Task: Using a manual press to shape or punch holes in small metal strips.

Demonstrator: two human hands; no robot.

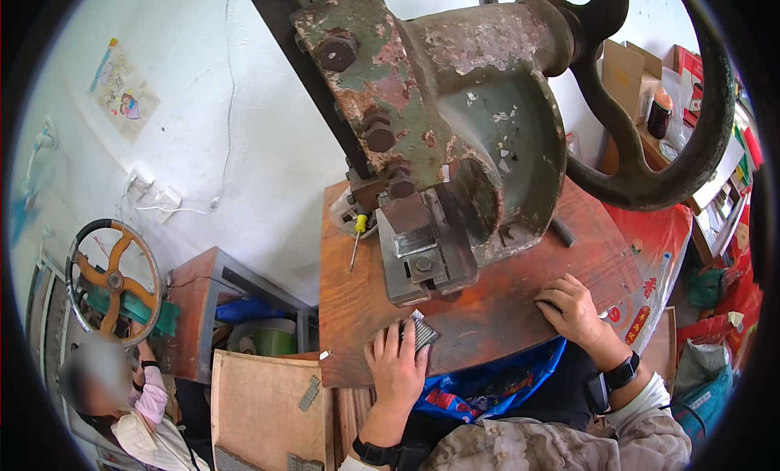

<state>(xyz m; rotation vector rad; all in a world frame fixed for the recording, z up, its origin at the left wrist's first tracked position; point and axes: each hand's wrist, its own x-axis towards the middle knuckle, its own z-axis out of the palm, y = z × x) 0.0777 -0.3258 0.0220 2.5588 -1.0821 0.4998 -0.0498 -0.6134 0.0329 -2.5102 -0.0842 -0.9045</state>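
Note:
A small grey ribbed metal piece [425, 333] is between the fingers and thumb of my left hand [396, 369], at the front edge of the reddish-brown wooden bench top [504, 296]. My right hand [575, 308] rests on the bench top farther right, its fingers loosely bent and nothing visible in them. Just beyond my left hand stands the heavy green press [487, 105], its paint chipped. On its steel die block [424, 268] lies another ribbed metal piece [415, 240], below the ram.
A yellow-handled screwdriver [357, 235] lies left of the press, and a dark bar [562, 232] right of it. The large handwheel [650, 179] curves overhead. Ribbed pieces [309, 393] lie on a wooden tray [268, 390]. A blue bag [504, 390] hangs below; another person [154, 414] works at left.

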